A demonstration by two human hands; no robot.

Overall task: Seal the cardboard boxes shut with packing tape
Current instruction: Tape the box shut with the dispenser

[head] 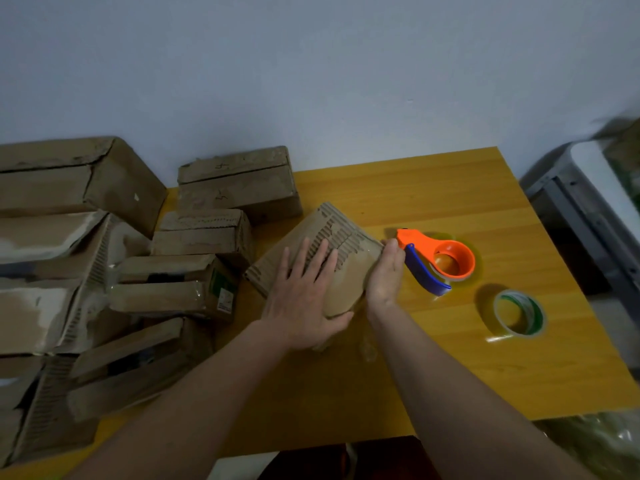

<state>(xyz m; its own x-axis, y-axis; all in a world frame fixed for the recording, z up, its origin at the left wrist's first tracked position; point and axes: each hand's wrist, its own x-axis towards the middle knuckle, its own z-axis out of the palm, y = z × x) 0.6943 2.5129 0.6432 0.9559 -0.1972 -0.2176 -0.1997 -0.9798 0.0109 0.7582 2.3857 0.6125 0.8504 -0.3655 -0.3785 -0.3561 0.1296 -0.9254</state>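
Two hands work on one small cardboard box near the middle of the desk, seen from the single head view. The left hand lies flat on the box's top with fingers spread wide, pressing down and gripping nothing. The right hand is cupped against the box's right side, palm to the cardboard, thumb up near the top corner; it clasps the box rather than any tool. A glossy strip of clear tape seems to run across the near part of the top and over the right edge, so the step in hand looks like smoothing tape down onto this box.

Just right of the box, close to the right hand's fingertips, the orange and blue tape dispenser lies on the desk, untouched. Nearer the right edge sits a loose roll of tape with a green-printed core, apart from the dispenser.

Along the left side stands a pile of other boxes, several with flaps gaping or only loosely folded, so most of the job appears to remain.

Next, I judge, the pressed box needs setting aside, an open box pulled in from the pile, its flaps held shut with the left hand, and the dispenser taken up by the right.
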